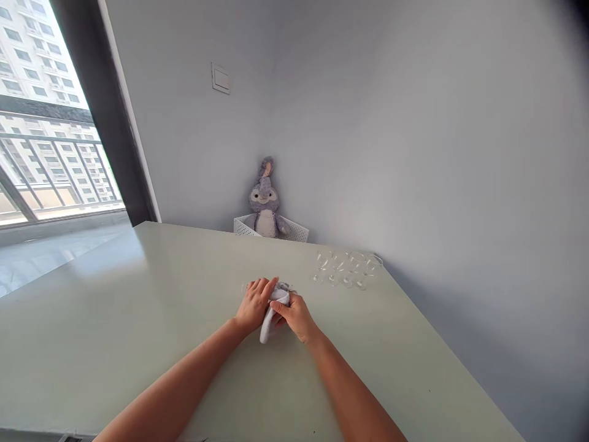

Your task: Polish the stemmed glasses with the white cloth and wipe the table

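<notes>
Near the middle of the table, my left hand (254,302) is wrapped round a clear glass (284,286), which shows only in part between my hands. Its stem and foot are mostly hidden, so I cannot tell its full shape. My right hand (294,314) pinches a white cloth (267,328) between thumb and fingers, pressed at the mouth of the glass. One end of the cloth hangs down toward me.
Several clear stemmed glasses (346,270) stand in rows at the table's right back edge. Behind the pale green table (184,270), a grey plush rabbit (265,202) sits in a white perforated basket (294,229) in the wall corner. A window (55,147) is at the left.
</notes>
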The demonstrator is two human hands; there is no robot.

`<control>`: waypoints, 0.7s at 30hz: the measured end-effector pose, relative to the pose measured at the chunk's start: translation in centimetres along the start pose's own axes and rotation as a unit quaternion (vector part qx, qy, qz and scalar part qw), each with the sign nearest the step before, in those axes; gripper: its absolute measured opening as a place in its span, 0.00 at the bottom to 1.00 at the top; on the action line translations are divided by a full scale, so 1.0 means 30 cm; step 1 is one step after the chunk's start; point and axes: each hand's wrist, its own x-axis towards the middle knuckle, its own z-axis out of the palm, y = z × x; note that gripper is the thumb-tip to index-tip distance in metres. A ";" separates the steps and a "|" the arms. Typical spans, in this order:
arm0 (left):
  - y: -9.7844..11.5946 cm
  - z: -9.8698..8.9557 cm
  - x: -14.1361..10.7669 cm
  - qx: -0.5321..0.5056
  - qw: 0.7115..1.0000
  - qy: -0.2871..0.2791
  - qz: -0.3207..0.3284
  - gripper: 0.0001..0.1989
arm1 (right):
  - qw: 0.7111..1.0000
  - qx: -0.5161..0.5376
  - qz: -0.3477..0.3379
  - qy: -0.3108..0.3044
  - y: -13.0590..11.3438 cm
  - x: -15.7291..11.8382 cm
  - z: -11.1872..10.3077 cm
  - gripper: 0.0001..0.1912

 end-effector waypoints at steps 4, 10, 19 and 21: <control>0.002 -0.026 0.016 0.051 0.999 0.019 0.000 0.21 | 0.996 0.082 0.011 0.031 0.007 0.014 -0.006 0.15; -0.007 -0.096 0.045 0.006 0.997 -0.071 -0.018 0.19 | 0.996 0.076 0.012 -0.037 -0.037 -0.001 -0.064 0.14; -0.021 -0.210 0.081 -0.302 0.900 -0.265 -0.170 0.17 | 0.987 0.016 0.028 -0.158 -0.064 -0.010 -0.128 0.16; -0.005 -0.185 0.077 -0.204 0.960 -0.137 -0.134 0.18 | 0.993 0.066 0.027 -0.089 -0.047 0.010 -0.125 0.18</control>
